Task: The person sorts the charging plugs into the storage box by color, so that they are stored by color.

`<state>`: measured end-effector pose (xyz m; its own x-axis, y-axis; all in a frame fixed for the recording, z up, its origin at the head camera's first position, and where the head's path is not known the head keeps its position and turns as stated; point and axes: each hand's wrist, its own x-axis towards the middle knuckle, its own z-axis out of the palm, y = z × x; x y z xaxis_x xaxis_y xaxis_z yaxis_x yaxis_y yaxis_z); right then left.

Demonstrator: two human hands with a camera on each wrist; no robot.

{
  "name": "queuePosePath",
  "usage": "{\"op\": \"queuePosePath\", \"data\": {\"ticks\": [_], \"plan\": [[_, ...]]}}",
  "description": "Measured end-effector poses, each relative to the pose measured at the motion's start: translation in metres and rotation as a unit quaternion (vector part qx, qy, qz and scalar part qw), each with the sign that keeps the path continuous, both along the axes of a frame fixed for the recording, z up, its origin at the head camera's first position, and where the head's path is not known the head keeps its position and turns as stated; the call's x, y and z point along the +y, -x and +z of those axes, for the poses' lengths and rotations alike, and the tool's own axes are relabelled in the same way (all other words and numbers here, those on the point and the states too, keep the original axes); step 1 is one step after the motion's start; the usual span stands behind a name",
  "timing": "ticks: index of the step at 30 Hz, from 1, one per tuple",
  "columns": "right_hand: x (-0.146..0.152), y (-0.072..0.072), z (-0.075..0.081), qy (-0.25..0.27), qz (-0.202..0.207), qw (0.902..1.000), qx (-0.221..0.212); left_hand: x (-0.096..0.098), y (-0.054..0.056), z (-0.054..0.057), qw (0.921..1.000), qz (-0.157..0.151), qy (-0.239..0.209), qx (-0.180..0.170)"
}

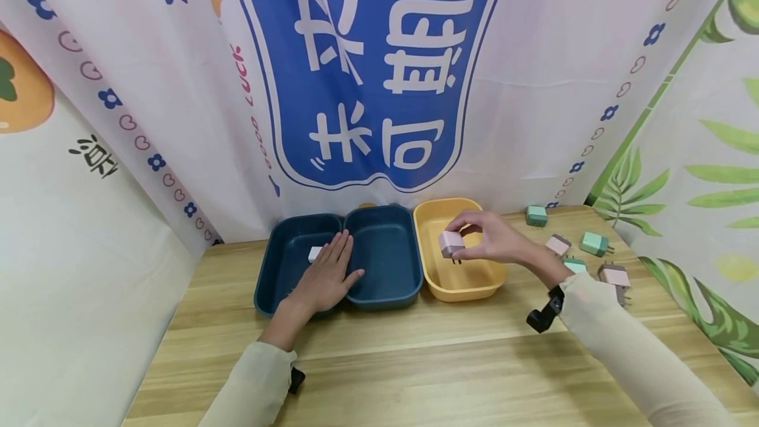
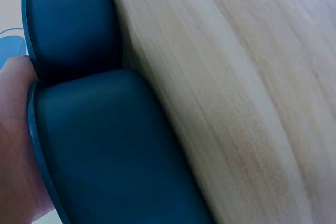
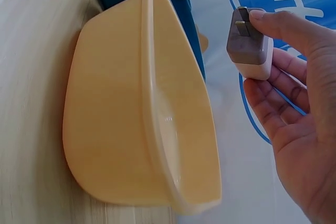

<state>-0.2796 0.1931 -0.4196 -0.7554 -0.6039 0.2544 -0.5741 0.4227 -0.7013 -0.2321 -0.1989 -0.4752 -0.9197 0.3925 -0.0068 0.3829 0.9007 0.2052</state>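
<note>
My right hand pinches a pink and mauve charger plug between thumb and fingers, over the yellow bin. In the right wrist view the charger's two metal prongs stick out beside the thumb. With fingers straight, my left hand lies across the left blue bin, its fingertips at the rim beside the middle blue bin. A white charger shows in the left bin, partly hidden by that hand. The left wrist view shows mostly the blue bins' outer walls.
At the right of the wooden table lie several chargers, among them a green one, another green one and a pink one. Some are partly behind the right arm. A printed curtain hangs behind the bins.
</note>
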Motion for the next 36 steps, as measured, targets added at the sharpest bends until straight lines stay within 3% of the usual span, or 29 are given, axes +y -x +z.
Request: {"op": "queuePosePath", "data": {"ticks": [9,22,36], "plan": [[-0.017,0.006,-0.003,0.026,0.027,0.9993,-0.005,0.0,0.0,0.0,1.0,0.002,-0.003,-0.008],[-0.042,0.019,-0.005,0.021,0.031,0.9993,-0.005,-0.002,0.0,-0.003,0.9996,-0.011,-0.021,0.016],[-0.068,0.034,-0.009,0.028,0.02,0.9992,-0.023,-0.001,0.0,0.001,1.0,0.0,-0.005,-0.006]]}}
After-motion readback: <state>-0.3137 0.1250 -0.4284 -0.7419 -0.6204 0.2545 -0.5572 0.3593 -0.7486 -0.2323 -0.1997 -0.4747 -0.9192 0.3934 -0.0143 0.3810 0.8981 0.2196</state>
